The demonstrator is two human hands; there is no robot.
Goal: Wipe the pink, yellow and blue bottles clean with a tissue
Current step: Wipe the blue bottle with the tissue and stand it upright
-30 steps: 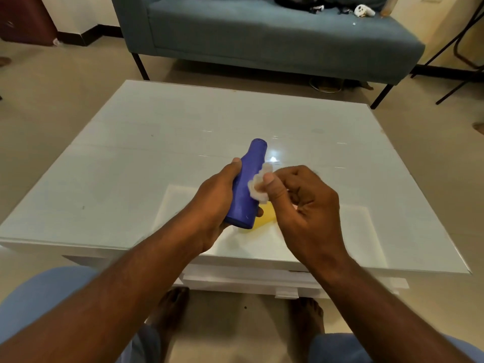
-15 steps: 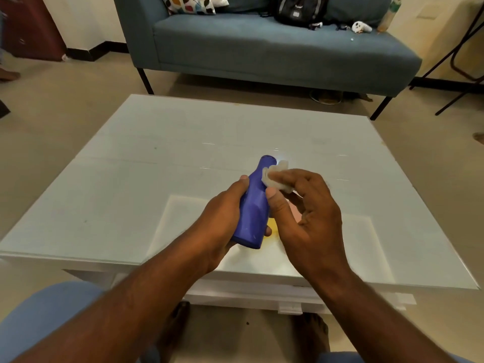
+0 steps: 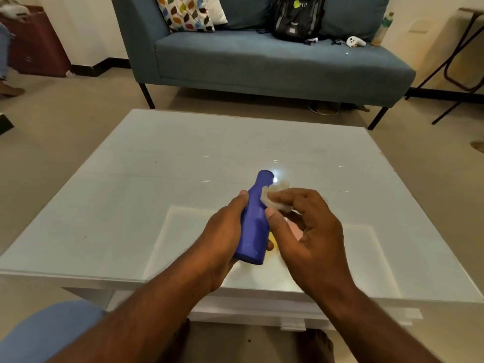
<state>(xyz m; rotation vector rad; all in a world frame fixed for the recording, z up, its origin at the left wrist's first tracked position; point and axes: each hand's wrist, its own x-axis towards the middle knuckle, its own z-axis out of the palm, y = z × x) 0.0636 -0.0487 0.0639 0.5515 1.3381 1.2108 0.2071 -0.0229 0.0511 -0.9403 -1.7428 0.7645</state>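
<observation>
Comparing with a moment before, I saw my right hand (image 3: 309,226) slide its pinched white tissue (image 3: 272,196) down the neck of the blue plastic bottle (image 3: 252,224), which my left hand (image 3: 222,237) gripped firmly; wiping was progressing.

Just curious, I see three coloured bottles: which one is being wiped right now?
The blue bottle: the left hand holds it while the right hand presses a tissue to it. Only slivers of yellow and pink show behind.

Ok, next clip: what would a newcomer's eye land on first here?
The blue bottle, gripped by the left hand above the white table, centre frame. Next, the tissue that the right hand presses against its neck. Behind, a blue sofa carries a black backpack.
</observation>
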